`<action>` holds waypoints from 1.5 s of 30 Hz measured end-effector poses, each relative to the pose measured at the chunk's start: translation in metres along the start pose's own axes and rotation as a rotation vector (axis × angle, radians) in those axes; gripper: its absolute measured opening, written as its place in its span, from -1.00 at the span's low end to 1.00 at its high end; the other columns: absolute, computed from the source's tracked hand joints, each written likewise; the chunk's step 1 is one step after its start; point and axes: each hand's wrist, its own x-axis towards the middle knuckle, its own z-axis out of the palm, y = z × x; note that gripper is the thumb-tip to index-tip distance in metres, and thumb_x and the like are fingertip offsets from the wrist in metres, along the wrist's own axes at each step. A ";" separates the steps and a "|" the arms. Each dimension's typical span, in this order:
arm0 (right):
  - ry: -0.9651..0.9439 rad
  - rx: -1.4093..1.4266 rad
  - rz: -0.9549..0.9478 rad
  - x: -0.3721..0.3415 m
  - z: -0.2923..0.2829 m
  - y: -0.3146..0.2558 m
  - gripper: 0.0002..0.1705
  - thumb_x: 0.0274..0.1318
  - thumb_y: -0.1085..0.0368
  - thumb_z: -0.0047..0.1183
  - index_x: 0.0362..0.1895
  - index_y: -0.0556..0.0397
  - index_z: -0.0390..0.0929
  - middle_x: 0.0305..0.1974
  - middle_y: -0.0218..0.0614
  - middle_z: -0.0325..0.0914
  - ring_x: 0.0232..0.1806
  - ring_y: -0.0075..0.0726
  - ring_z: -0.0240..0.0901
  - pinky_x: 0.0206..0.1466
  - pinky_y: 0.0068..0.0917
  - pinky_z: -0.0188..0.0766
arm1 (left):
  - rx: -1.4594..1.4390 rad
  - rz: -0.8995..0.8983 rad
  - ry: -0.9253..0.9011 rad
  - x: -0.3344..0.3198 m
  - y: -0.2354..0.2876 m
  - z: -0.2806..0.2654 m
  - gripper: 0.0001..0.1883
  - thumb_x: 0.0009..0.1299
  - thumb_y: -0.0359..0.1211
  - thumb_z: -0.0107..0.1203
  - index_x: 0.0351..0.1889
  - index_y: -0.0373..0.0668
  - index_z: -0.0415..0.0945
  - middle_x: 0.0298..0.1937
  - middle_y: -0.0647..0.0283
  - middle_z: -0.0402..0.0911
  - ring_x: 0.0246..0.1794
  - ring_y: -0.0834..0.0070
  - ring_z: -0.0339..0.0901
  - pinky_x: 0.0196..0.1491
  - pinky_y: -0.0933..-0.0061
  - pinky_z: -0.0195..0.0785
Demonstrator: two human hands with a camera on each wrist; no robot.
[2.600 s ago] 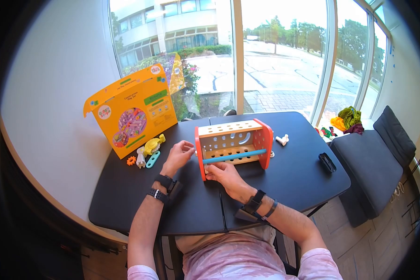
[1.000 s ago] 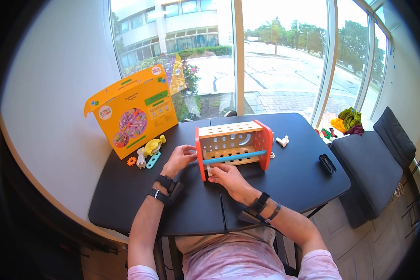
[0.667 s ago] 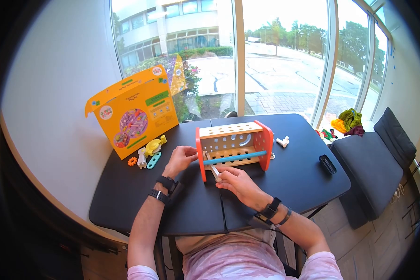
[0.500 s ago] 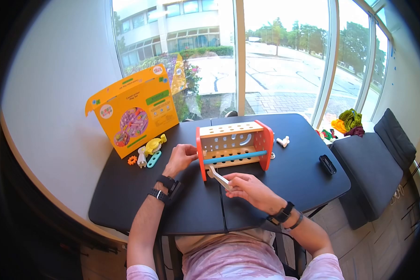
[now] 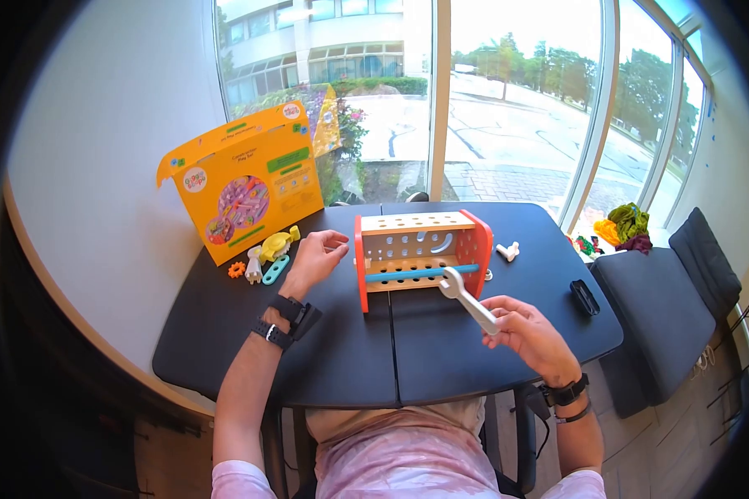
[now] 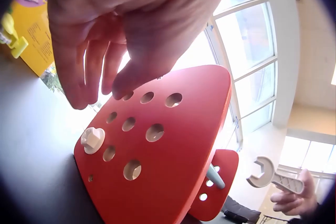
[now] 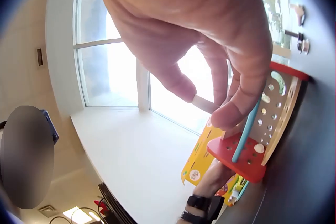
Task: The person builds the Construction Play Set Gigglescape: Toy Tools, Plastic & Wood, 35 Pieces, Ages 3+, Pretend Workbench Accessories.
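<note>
My right hand (image 5: 537,337) pinches a white toy wrench (image 5: 471,306) by its handle end, with the open-ended head pointing up and left over the front right of a toy toolbox. That toolbox has a red left panel (image 6: 157,155), wooden boards with holes and a blue bar (image 5: 416,274) across its front. My left hand (image 5: 318,256) hovers just left of the red panel, fingers loosely bent and holding nothing. In the left wrist view a white bolt (image 6: 92,140) sits in a hole of that panel, below the left fingertips.
A yellow carton (image 5: 254,158) stands at the back left. By it lie an orange gear (image 5: 236,270), a teal strip with holes (image 5: 275,269) and a yellow piece (image 5: 276,244). Right of the toolbox are a white toy piece (image 5: 508,251) and a black case (image 5: 584,297).
The right hand has drawn the wrench out from the toolbox's lower left and carried it up and right. The left hand has come off the left panel.
</note>
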 end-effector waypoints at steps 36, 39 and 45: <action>0.019 -0.021 -0.161 0.175 0.127 0.118 -0.62 0.70 0.09 0.12 0.25 0.12 0.69 -0.08 -0.47 0.70 -0.11 -0.64 0.55 0.06 -0.55 0.55 | -0.096 -0.151 -0.233 0.011 -0.048 0.027 -0.62 0.67 -0.18 0.27 0.11 -0.34 0.82 -0.16 0.20 0.90 -0.16 0.53 0.82 -0.03 0.42 0.70; 0.012 0.046 -0.125 0.176 0.127 0.117 -0.62 0.69 0.09 0.15 0.27 0.09 0.69 -0.05 -0.47 0.69 -0.09 -0.63 0.56 0.07 -0.55 0.55 | -0.148 -0.109 -0.207 0.014 -0.061 0.030 -0.64 0.64 -0.21 0.30 0.12 -0.34 0.82 -0.17 0.19 0.90 -0.17 0.52 0.82 -0.03 0.42 0.69; -0.009 0.172 -0.090 0.175 0.126 0.116 -0.63 0.66 0.10 0.21 0.28 0.06 0.69 -0.01 -0.48 0.69 -0.05 -0.62 0.56 0.10 -0.54 0.56 | -0.022 -0.068 -0.176 0.003 -0.031 0.022 -0.66 0.59 -0.25 0.35 0.12 -0.33 0.83 -0.16 0.16 0.91 -0.18 0.52 0.82 -0.03 0.41 0.69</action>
